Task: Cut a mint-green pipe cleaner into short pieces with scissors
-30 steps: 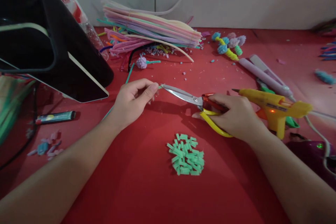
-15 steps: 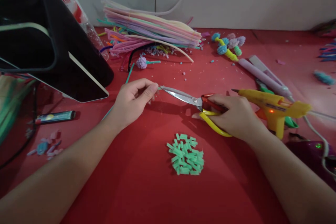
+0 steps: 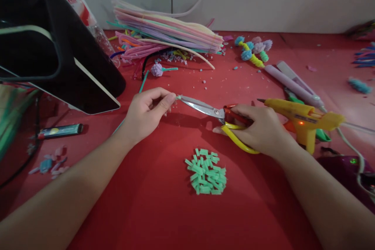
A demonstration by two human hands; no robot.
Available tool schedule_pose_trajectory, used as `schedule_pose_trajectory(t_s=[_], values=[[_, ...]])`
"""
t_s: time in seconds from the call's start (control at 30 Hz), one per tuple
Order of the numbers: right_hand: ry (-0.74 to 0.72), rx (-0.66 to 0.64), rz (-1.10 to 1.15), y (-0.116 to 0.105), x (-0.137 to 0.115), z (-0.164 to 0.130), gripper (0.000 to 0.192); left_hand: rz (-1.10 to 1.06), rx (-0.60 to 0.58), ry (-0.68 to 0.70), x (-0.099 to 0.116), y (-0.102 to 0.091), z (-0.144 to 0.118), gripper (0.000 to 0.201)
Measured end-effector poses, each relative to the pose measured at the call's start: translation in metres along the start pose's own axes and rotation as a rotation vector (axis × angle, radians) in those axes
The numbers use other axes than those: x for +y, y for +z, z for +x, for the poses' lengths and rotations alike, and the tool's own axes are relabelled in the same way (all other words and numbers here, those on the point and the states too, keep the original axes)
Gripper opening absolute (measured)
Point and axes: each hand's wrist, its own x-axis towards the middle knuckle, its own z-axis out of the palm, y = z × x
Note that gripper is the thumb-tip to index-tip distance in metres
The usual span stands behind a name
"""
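My left hand (image 3: pixel 148 113) pinches the short end of a green pipe cleaner (image 3: pixel 178 97), whose tip pokes out past thumb and forefinger. The rest of it (image 3: pixel 143 82) runs back under my palm. My right hand (image 3: pixel 259 129) grips scissors (image 3: pixel 205 108) with red and yellow handles; the blades look closed and their tip touches the green stub. Below the hands lies a heap of short green pipe cleaner pieces (image 3: pixel 206 171) on the red tablecloth (image 3: pixel 164 211).
A yellow glue gun (image 3: pixel 301 119) stands just right of my right hand, its cord trailing right. A lilac hair straightener (image 3: pixel 294 82), fuzzy pompom shapes (image 3: pixel 253 49), a pile of pastel pipe cleaners (image 3: pixel 166 33), a black device (image 3: pixel 55 50) and a lighter (image 3: pixel 60 130) surround the work area.
Almost nothing: both hands hold their pose, and the view drifts slightly so everything sits a few pixels further left.
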Motion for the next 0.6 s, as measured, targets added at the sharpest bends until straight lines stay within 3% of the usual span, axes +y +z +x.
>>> schedule_pose_trajectory(t_s=[0.6], values=[[0.006, 0.016, -0.028, 0.0023, 0.0054, 0.0008, 0.062, -0.005, 0.002, 0.014, -0.0031, 0.0007, 0.0011, 0.023]])
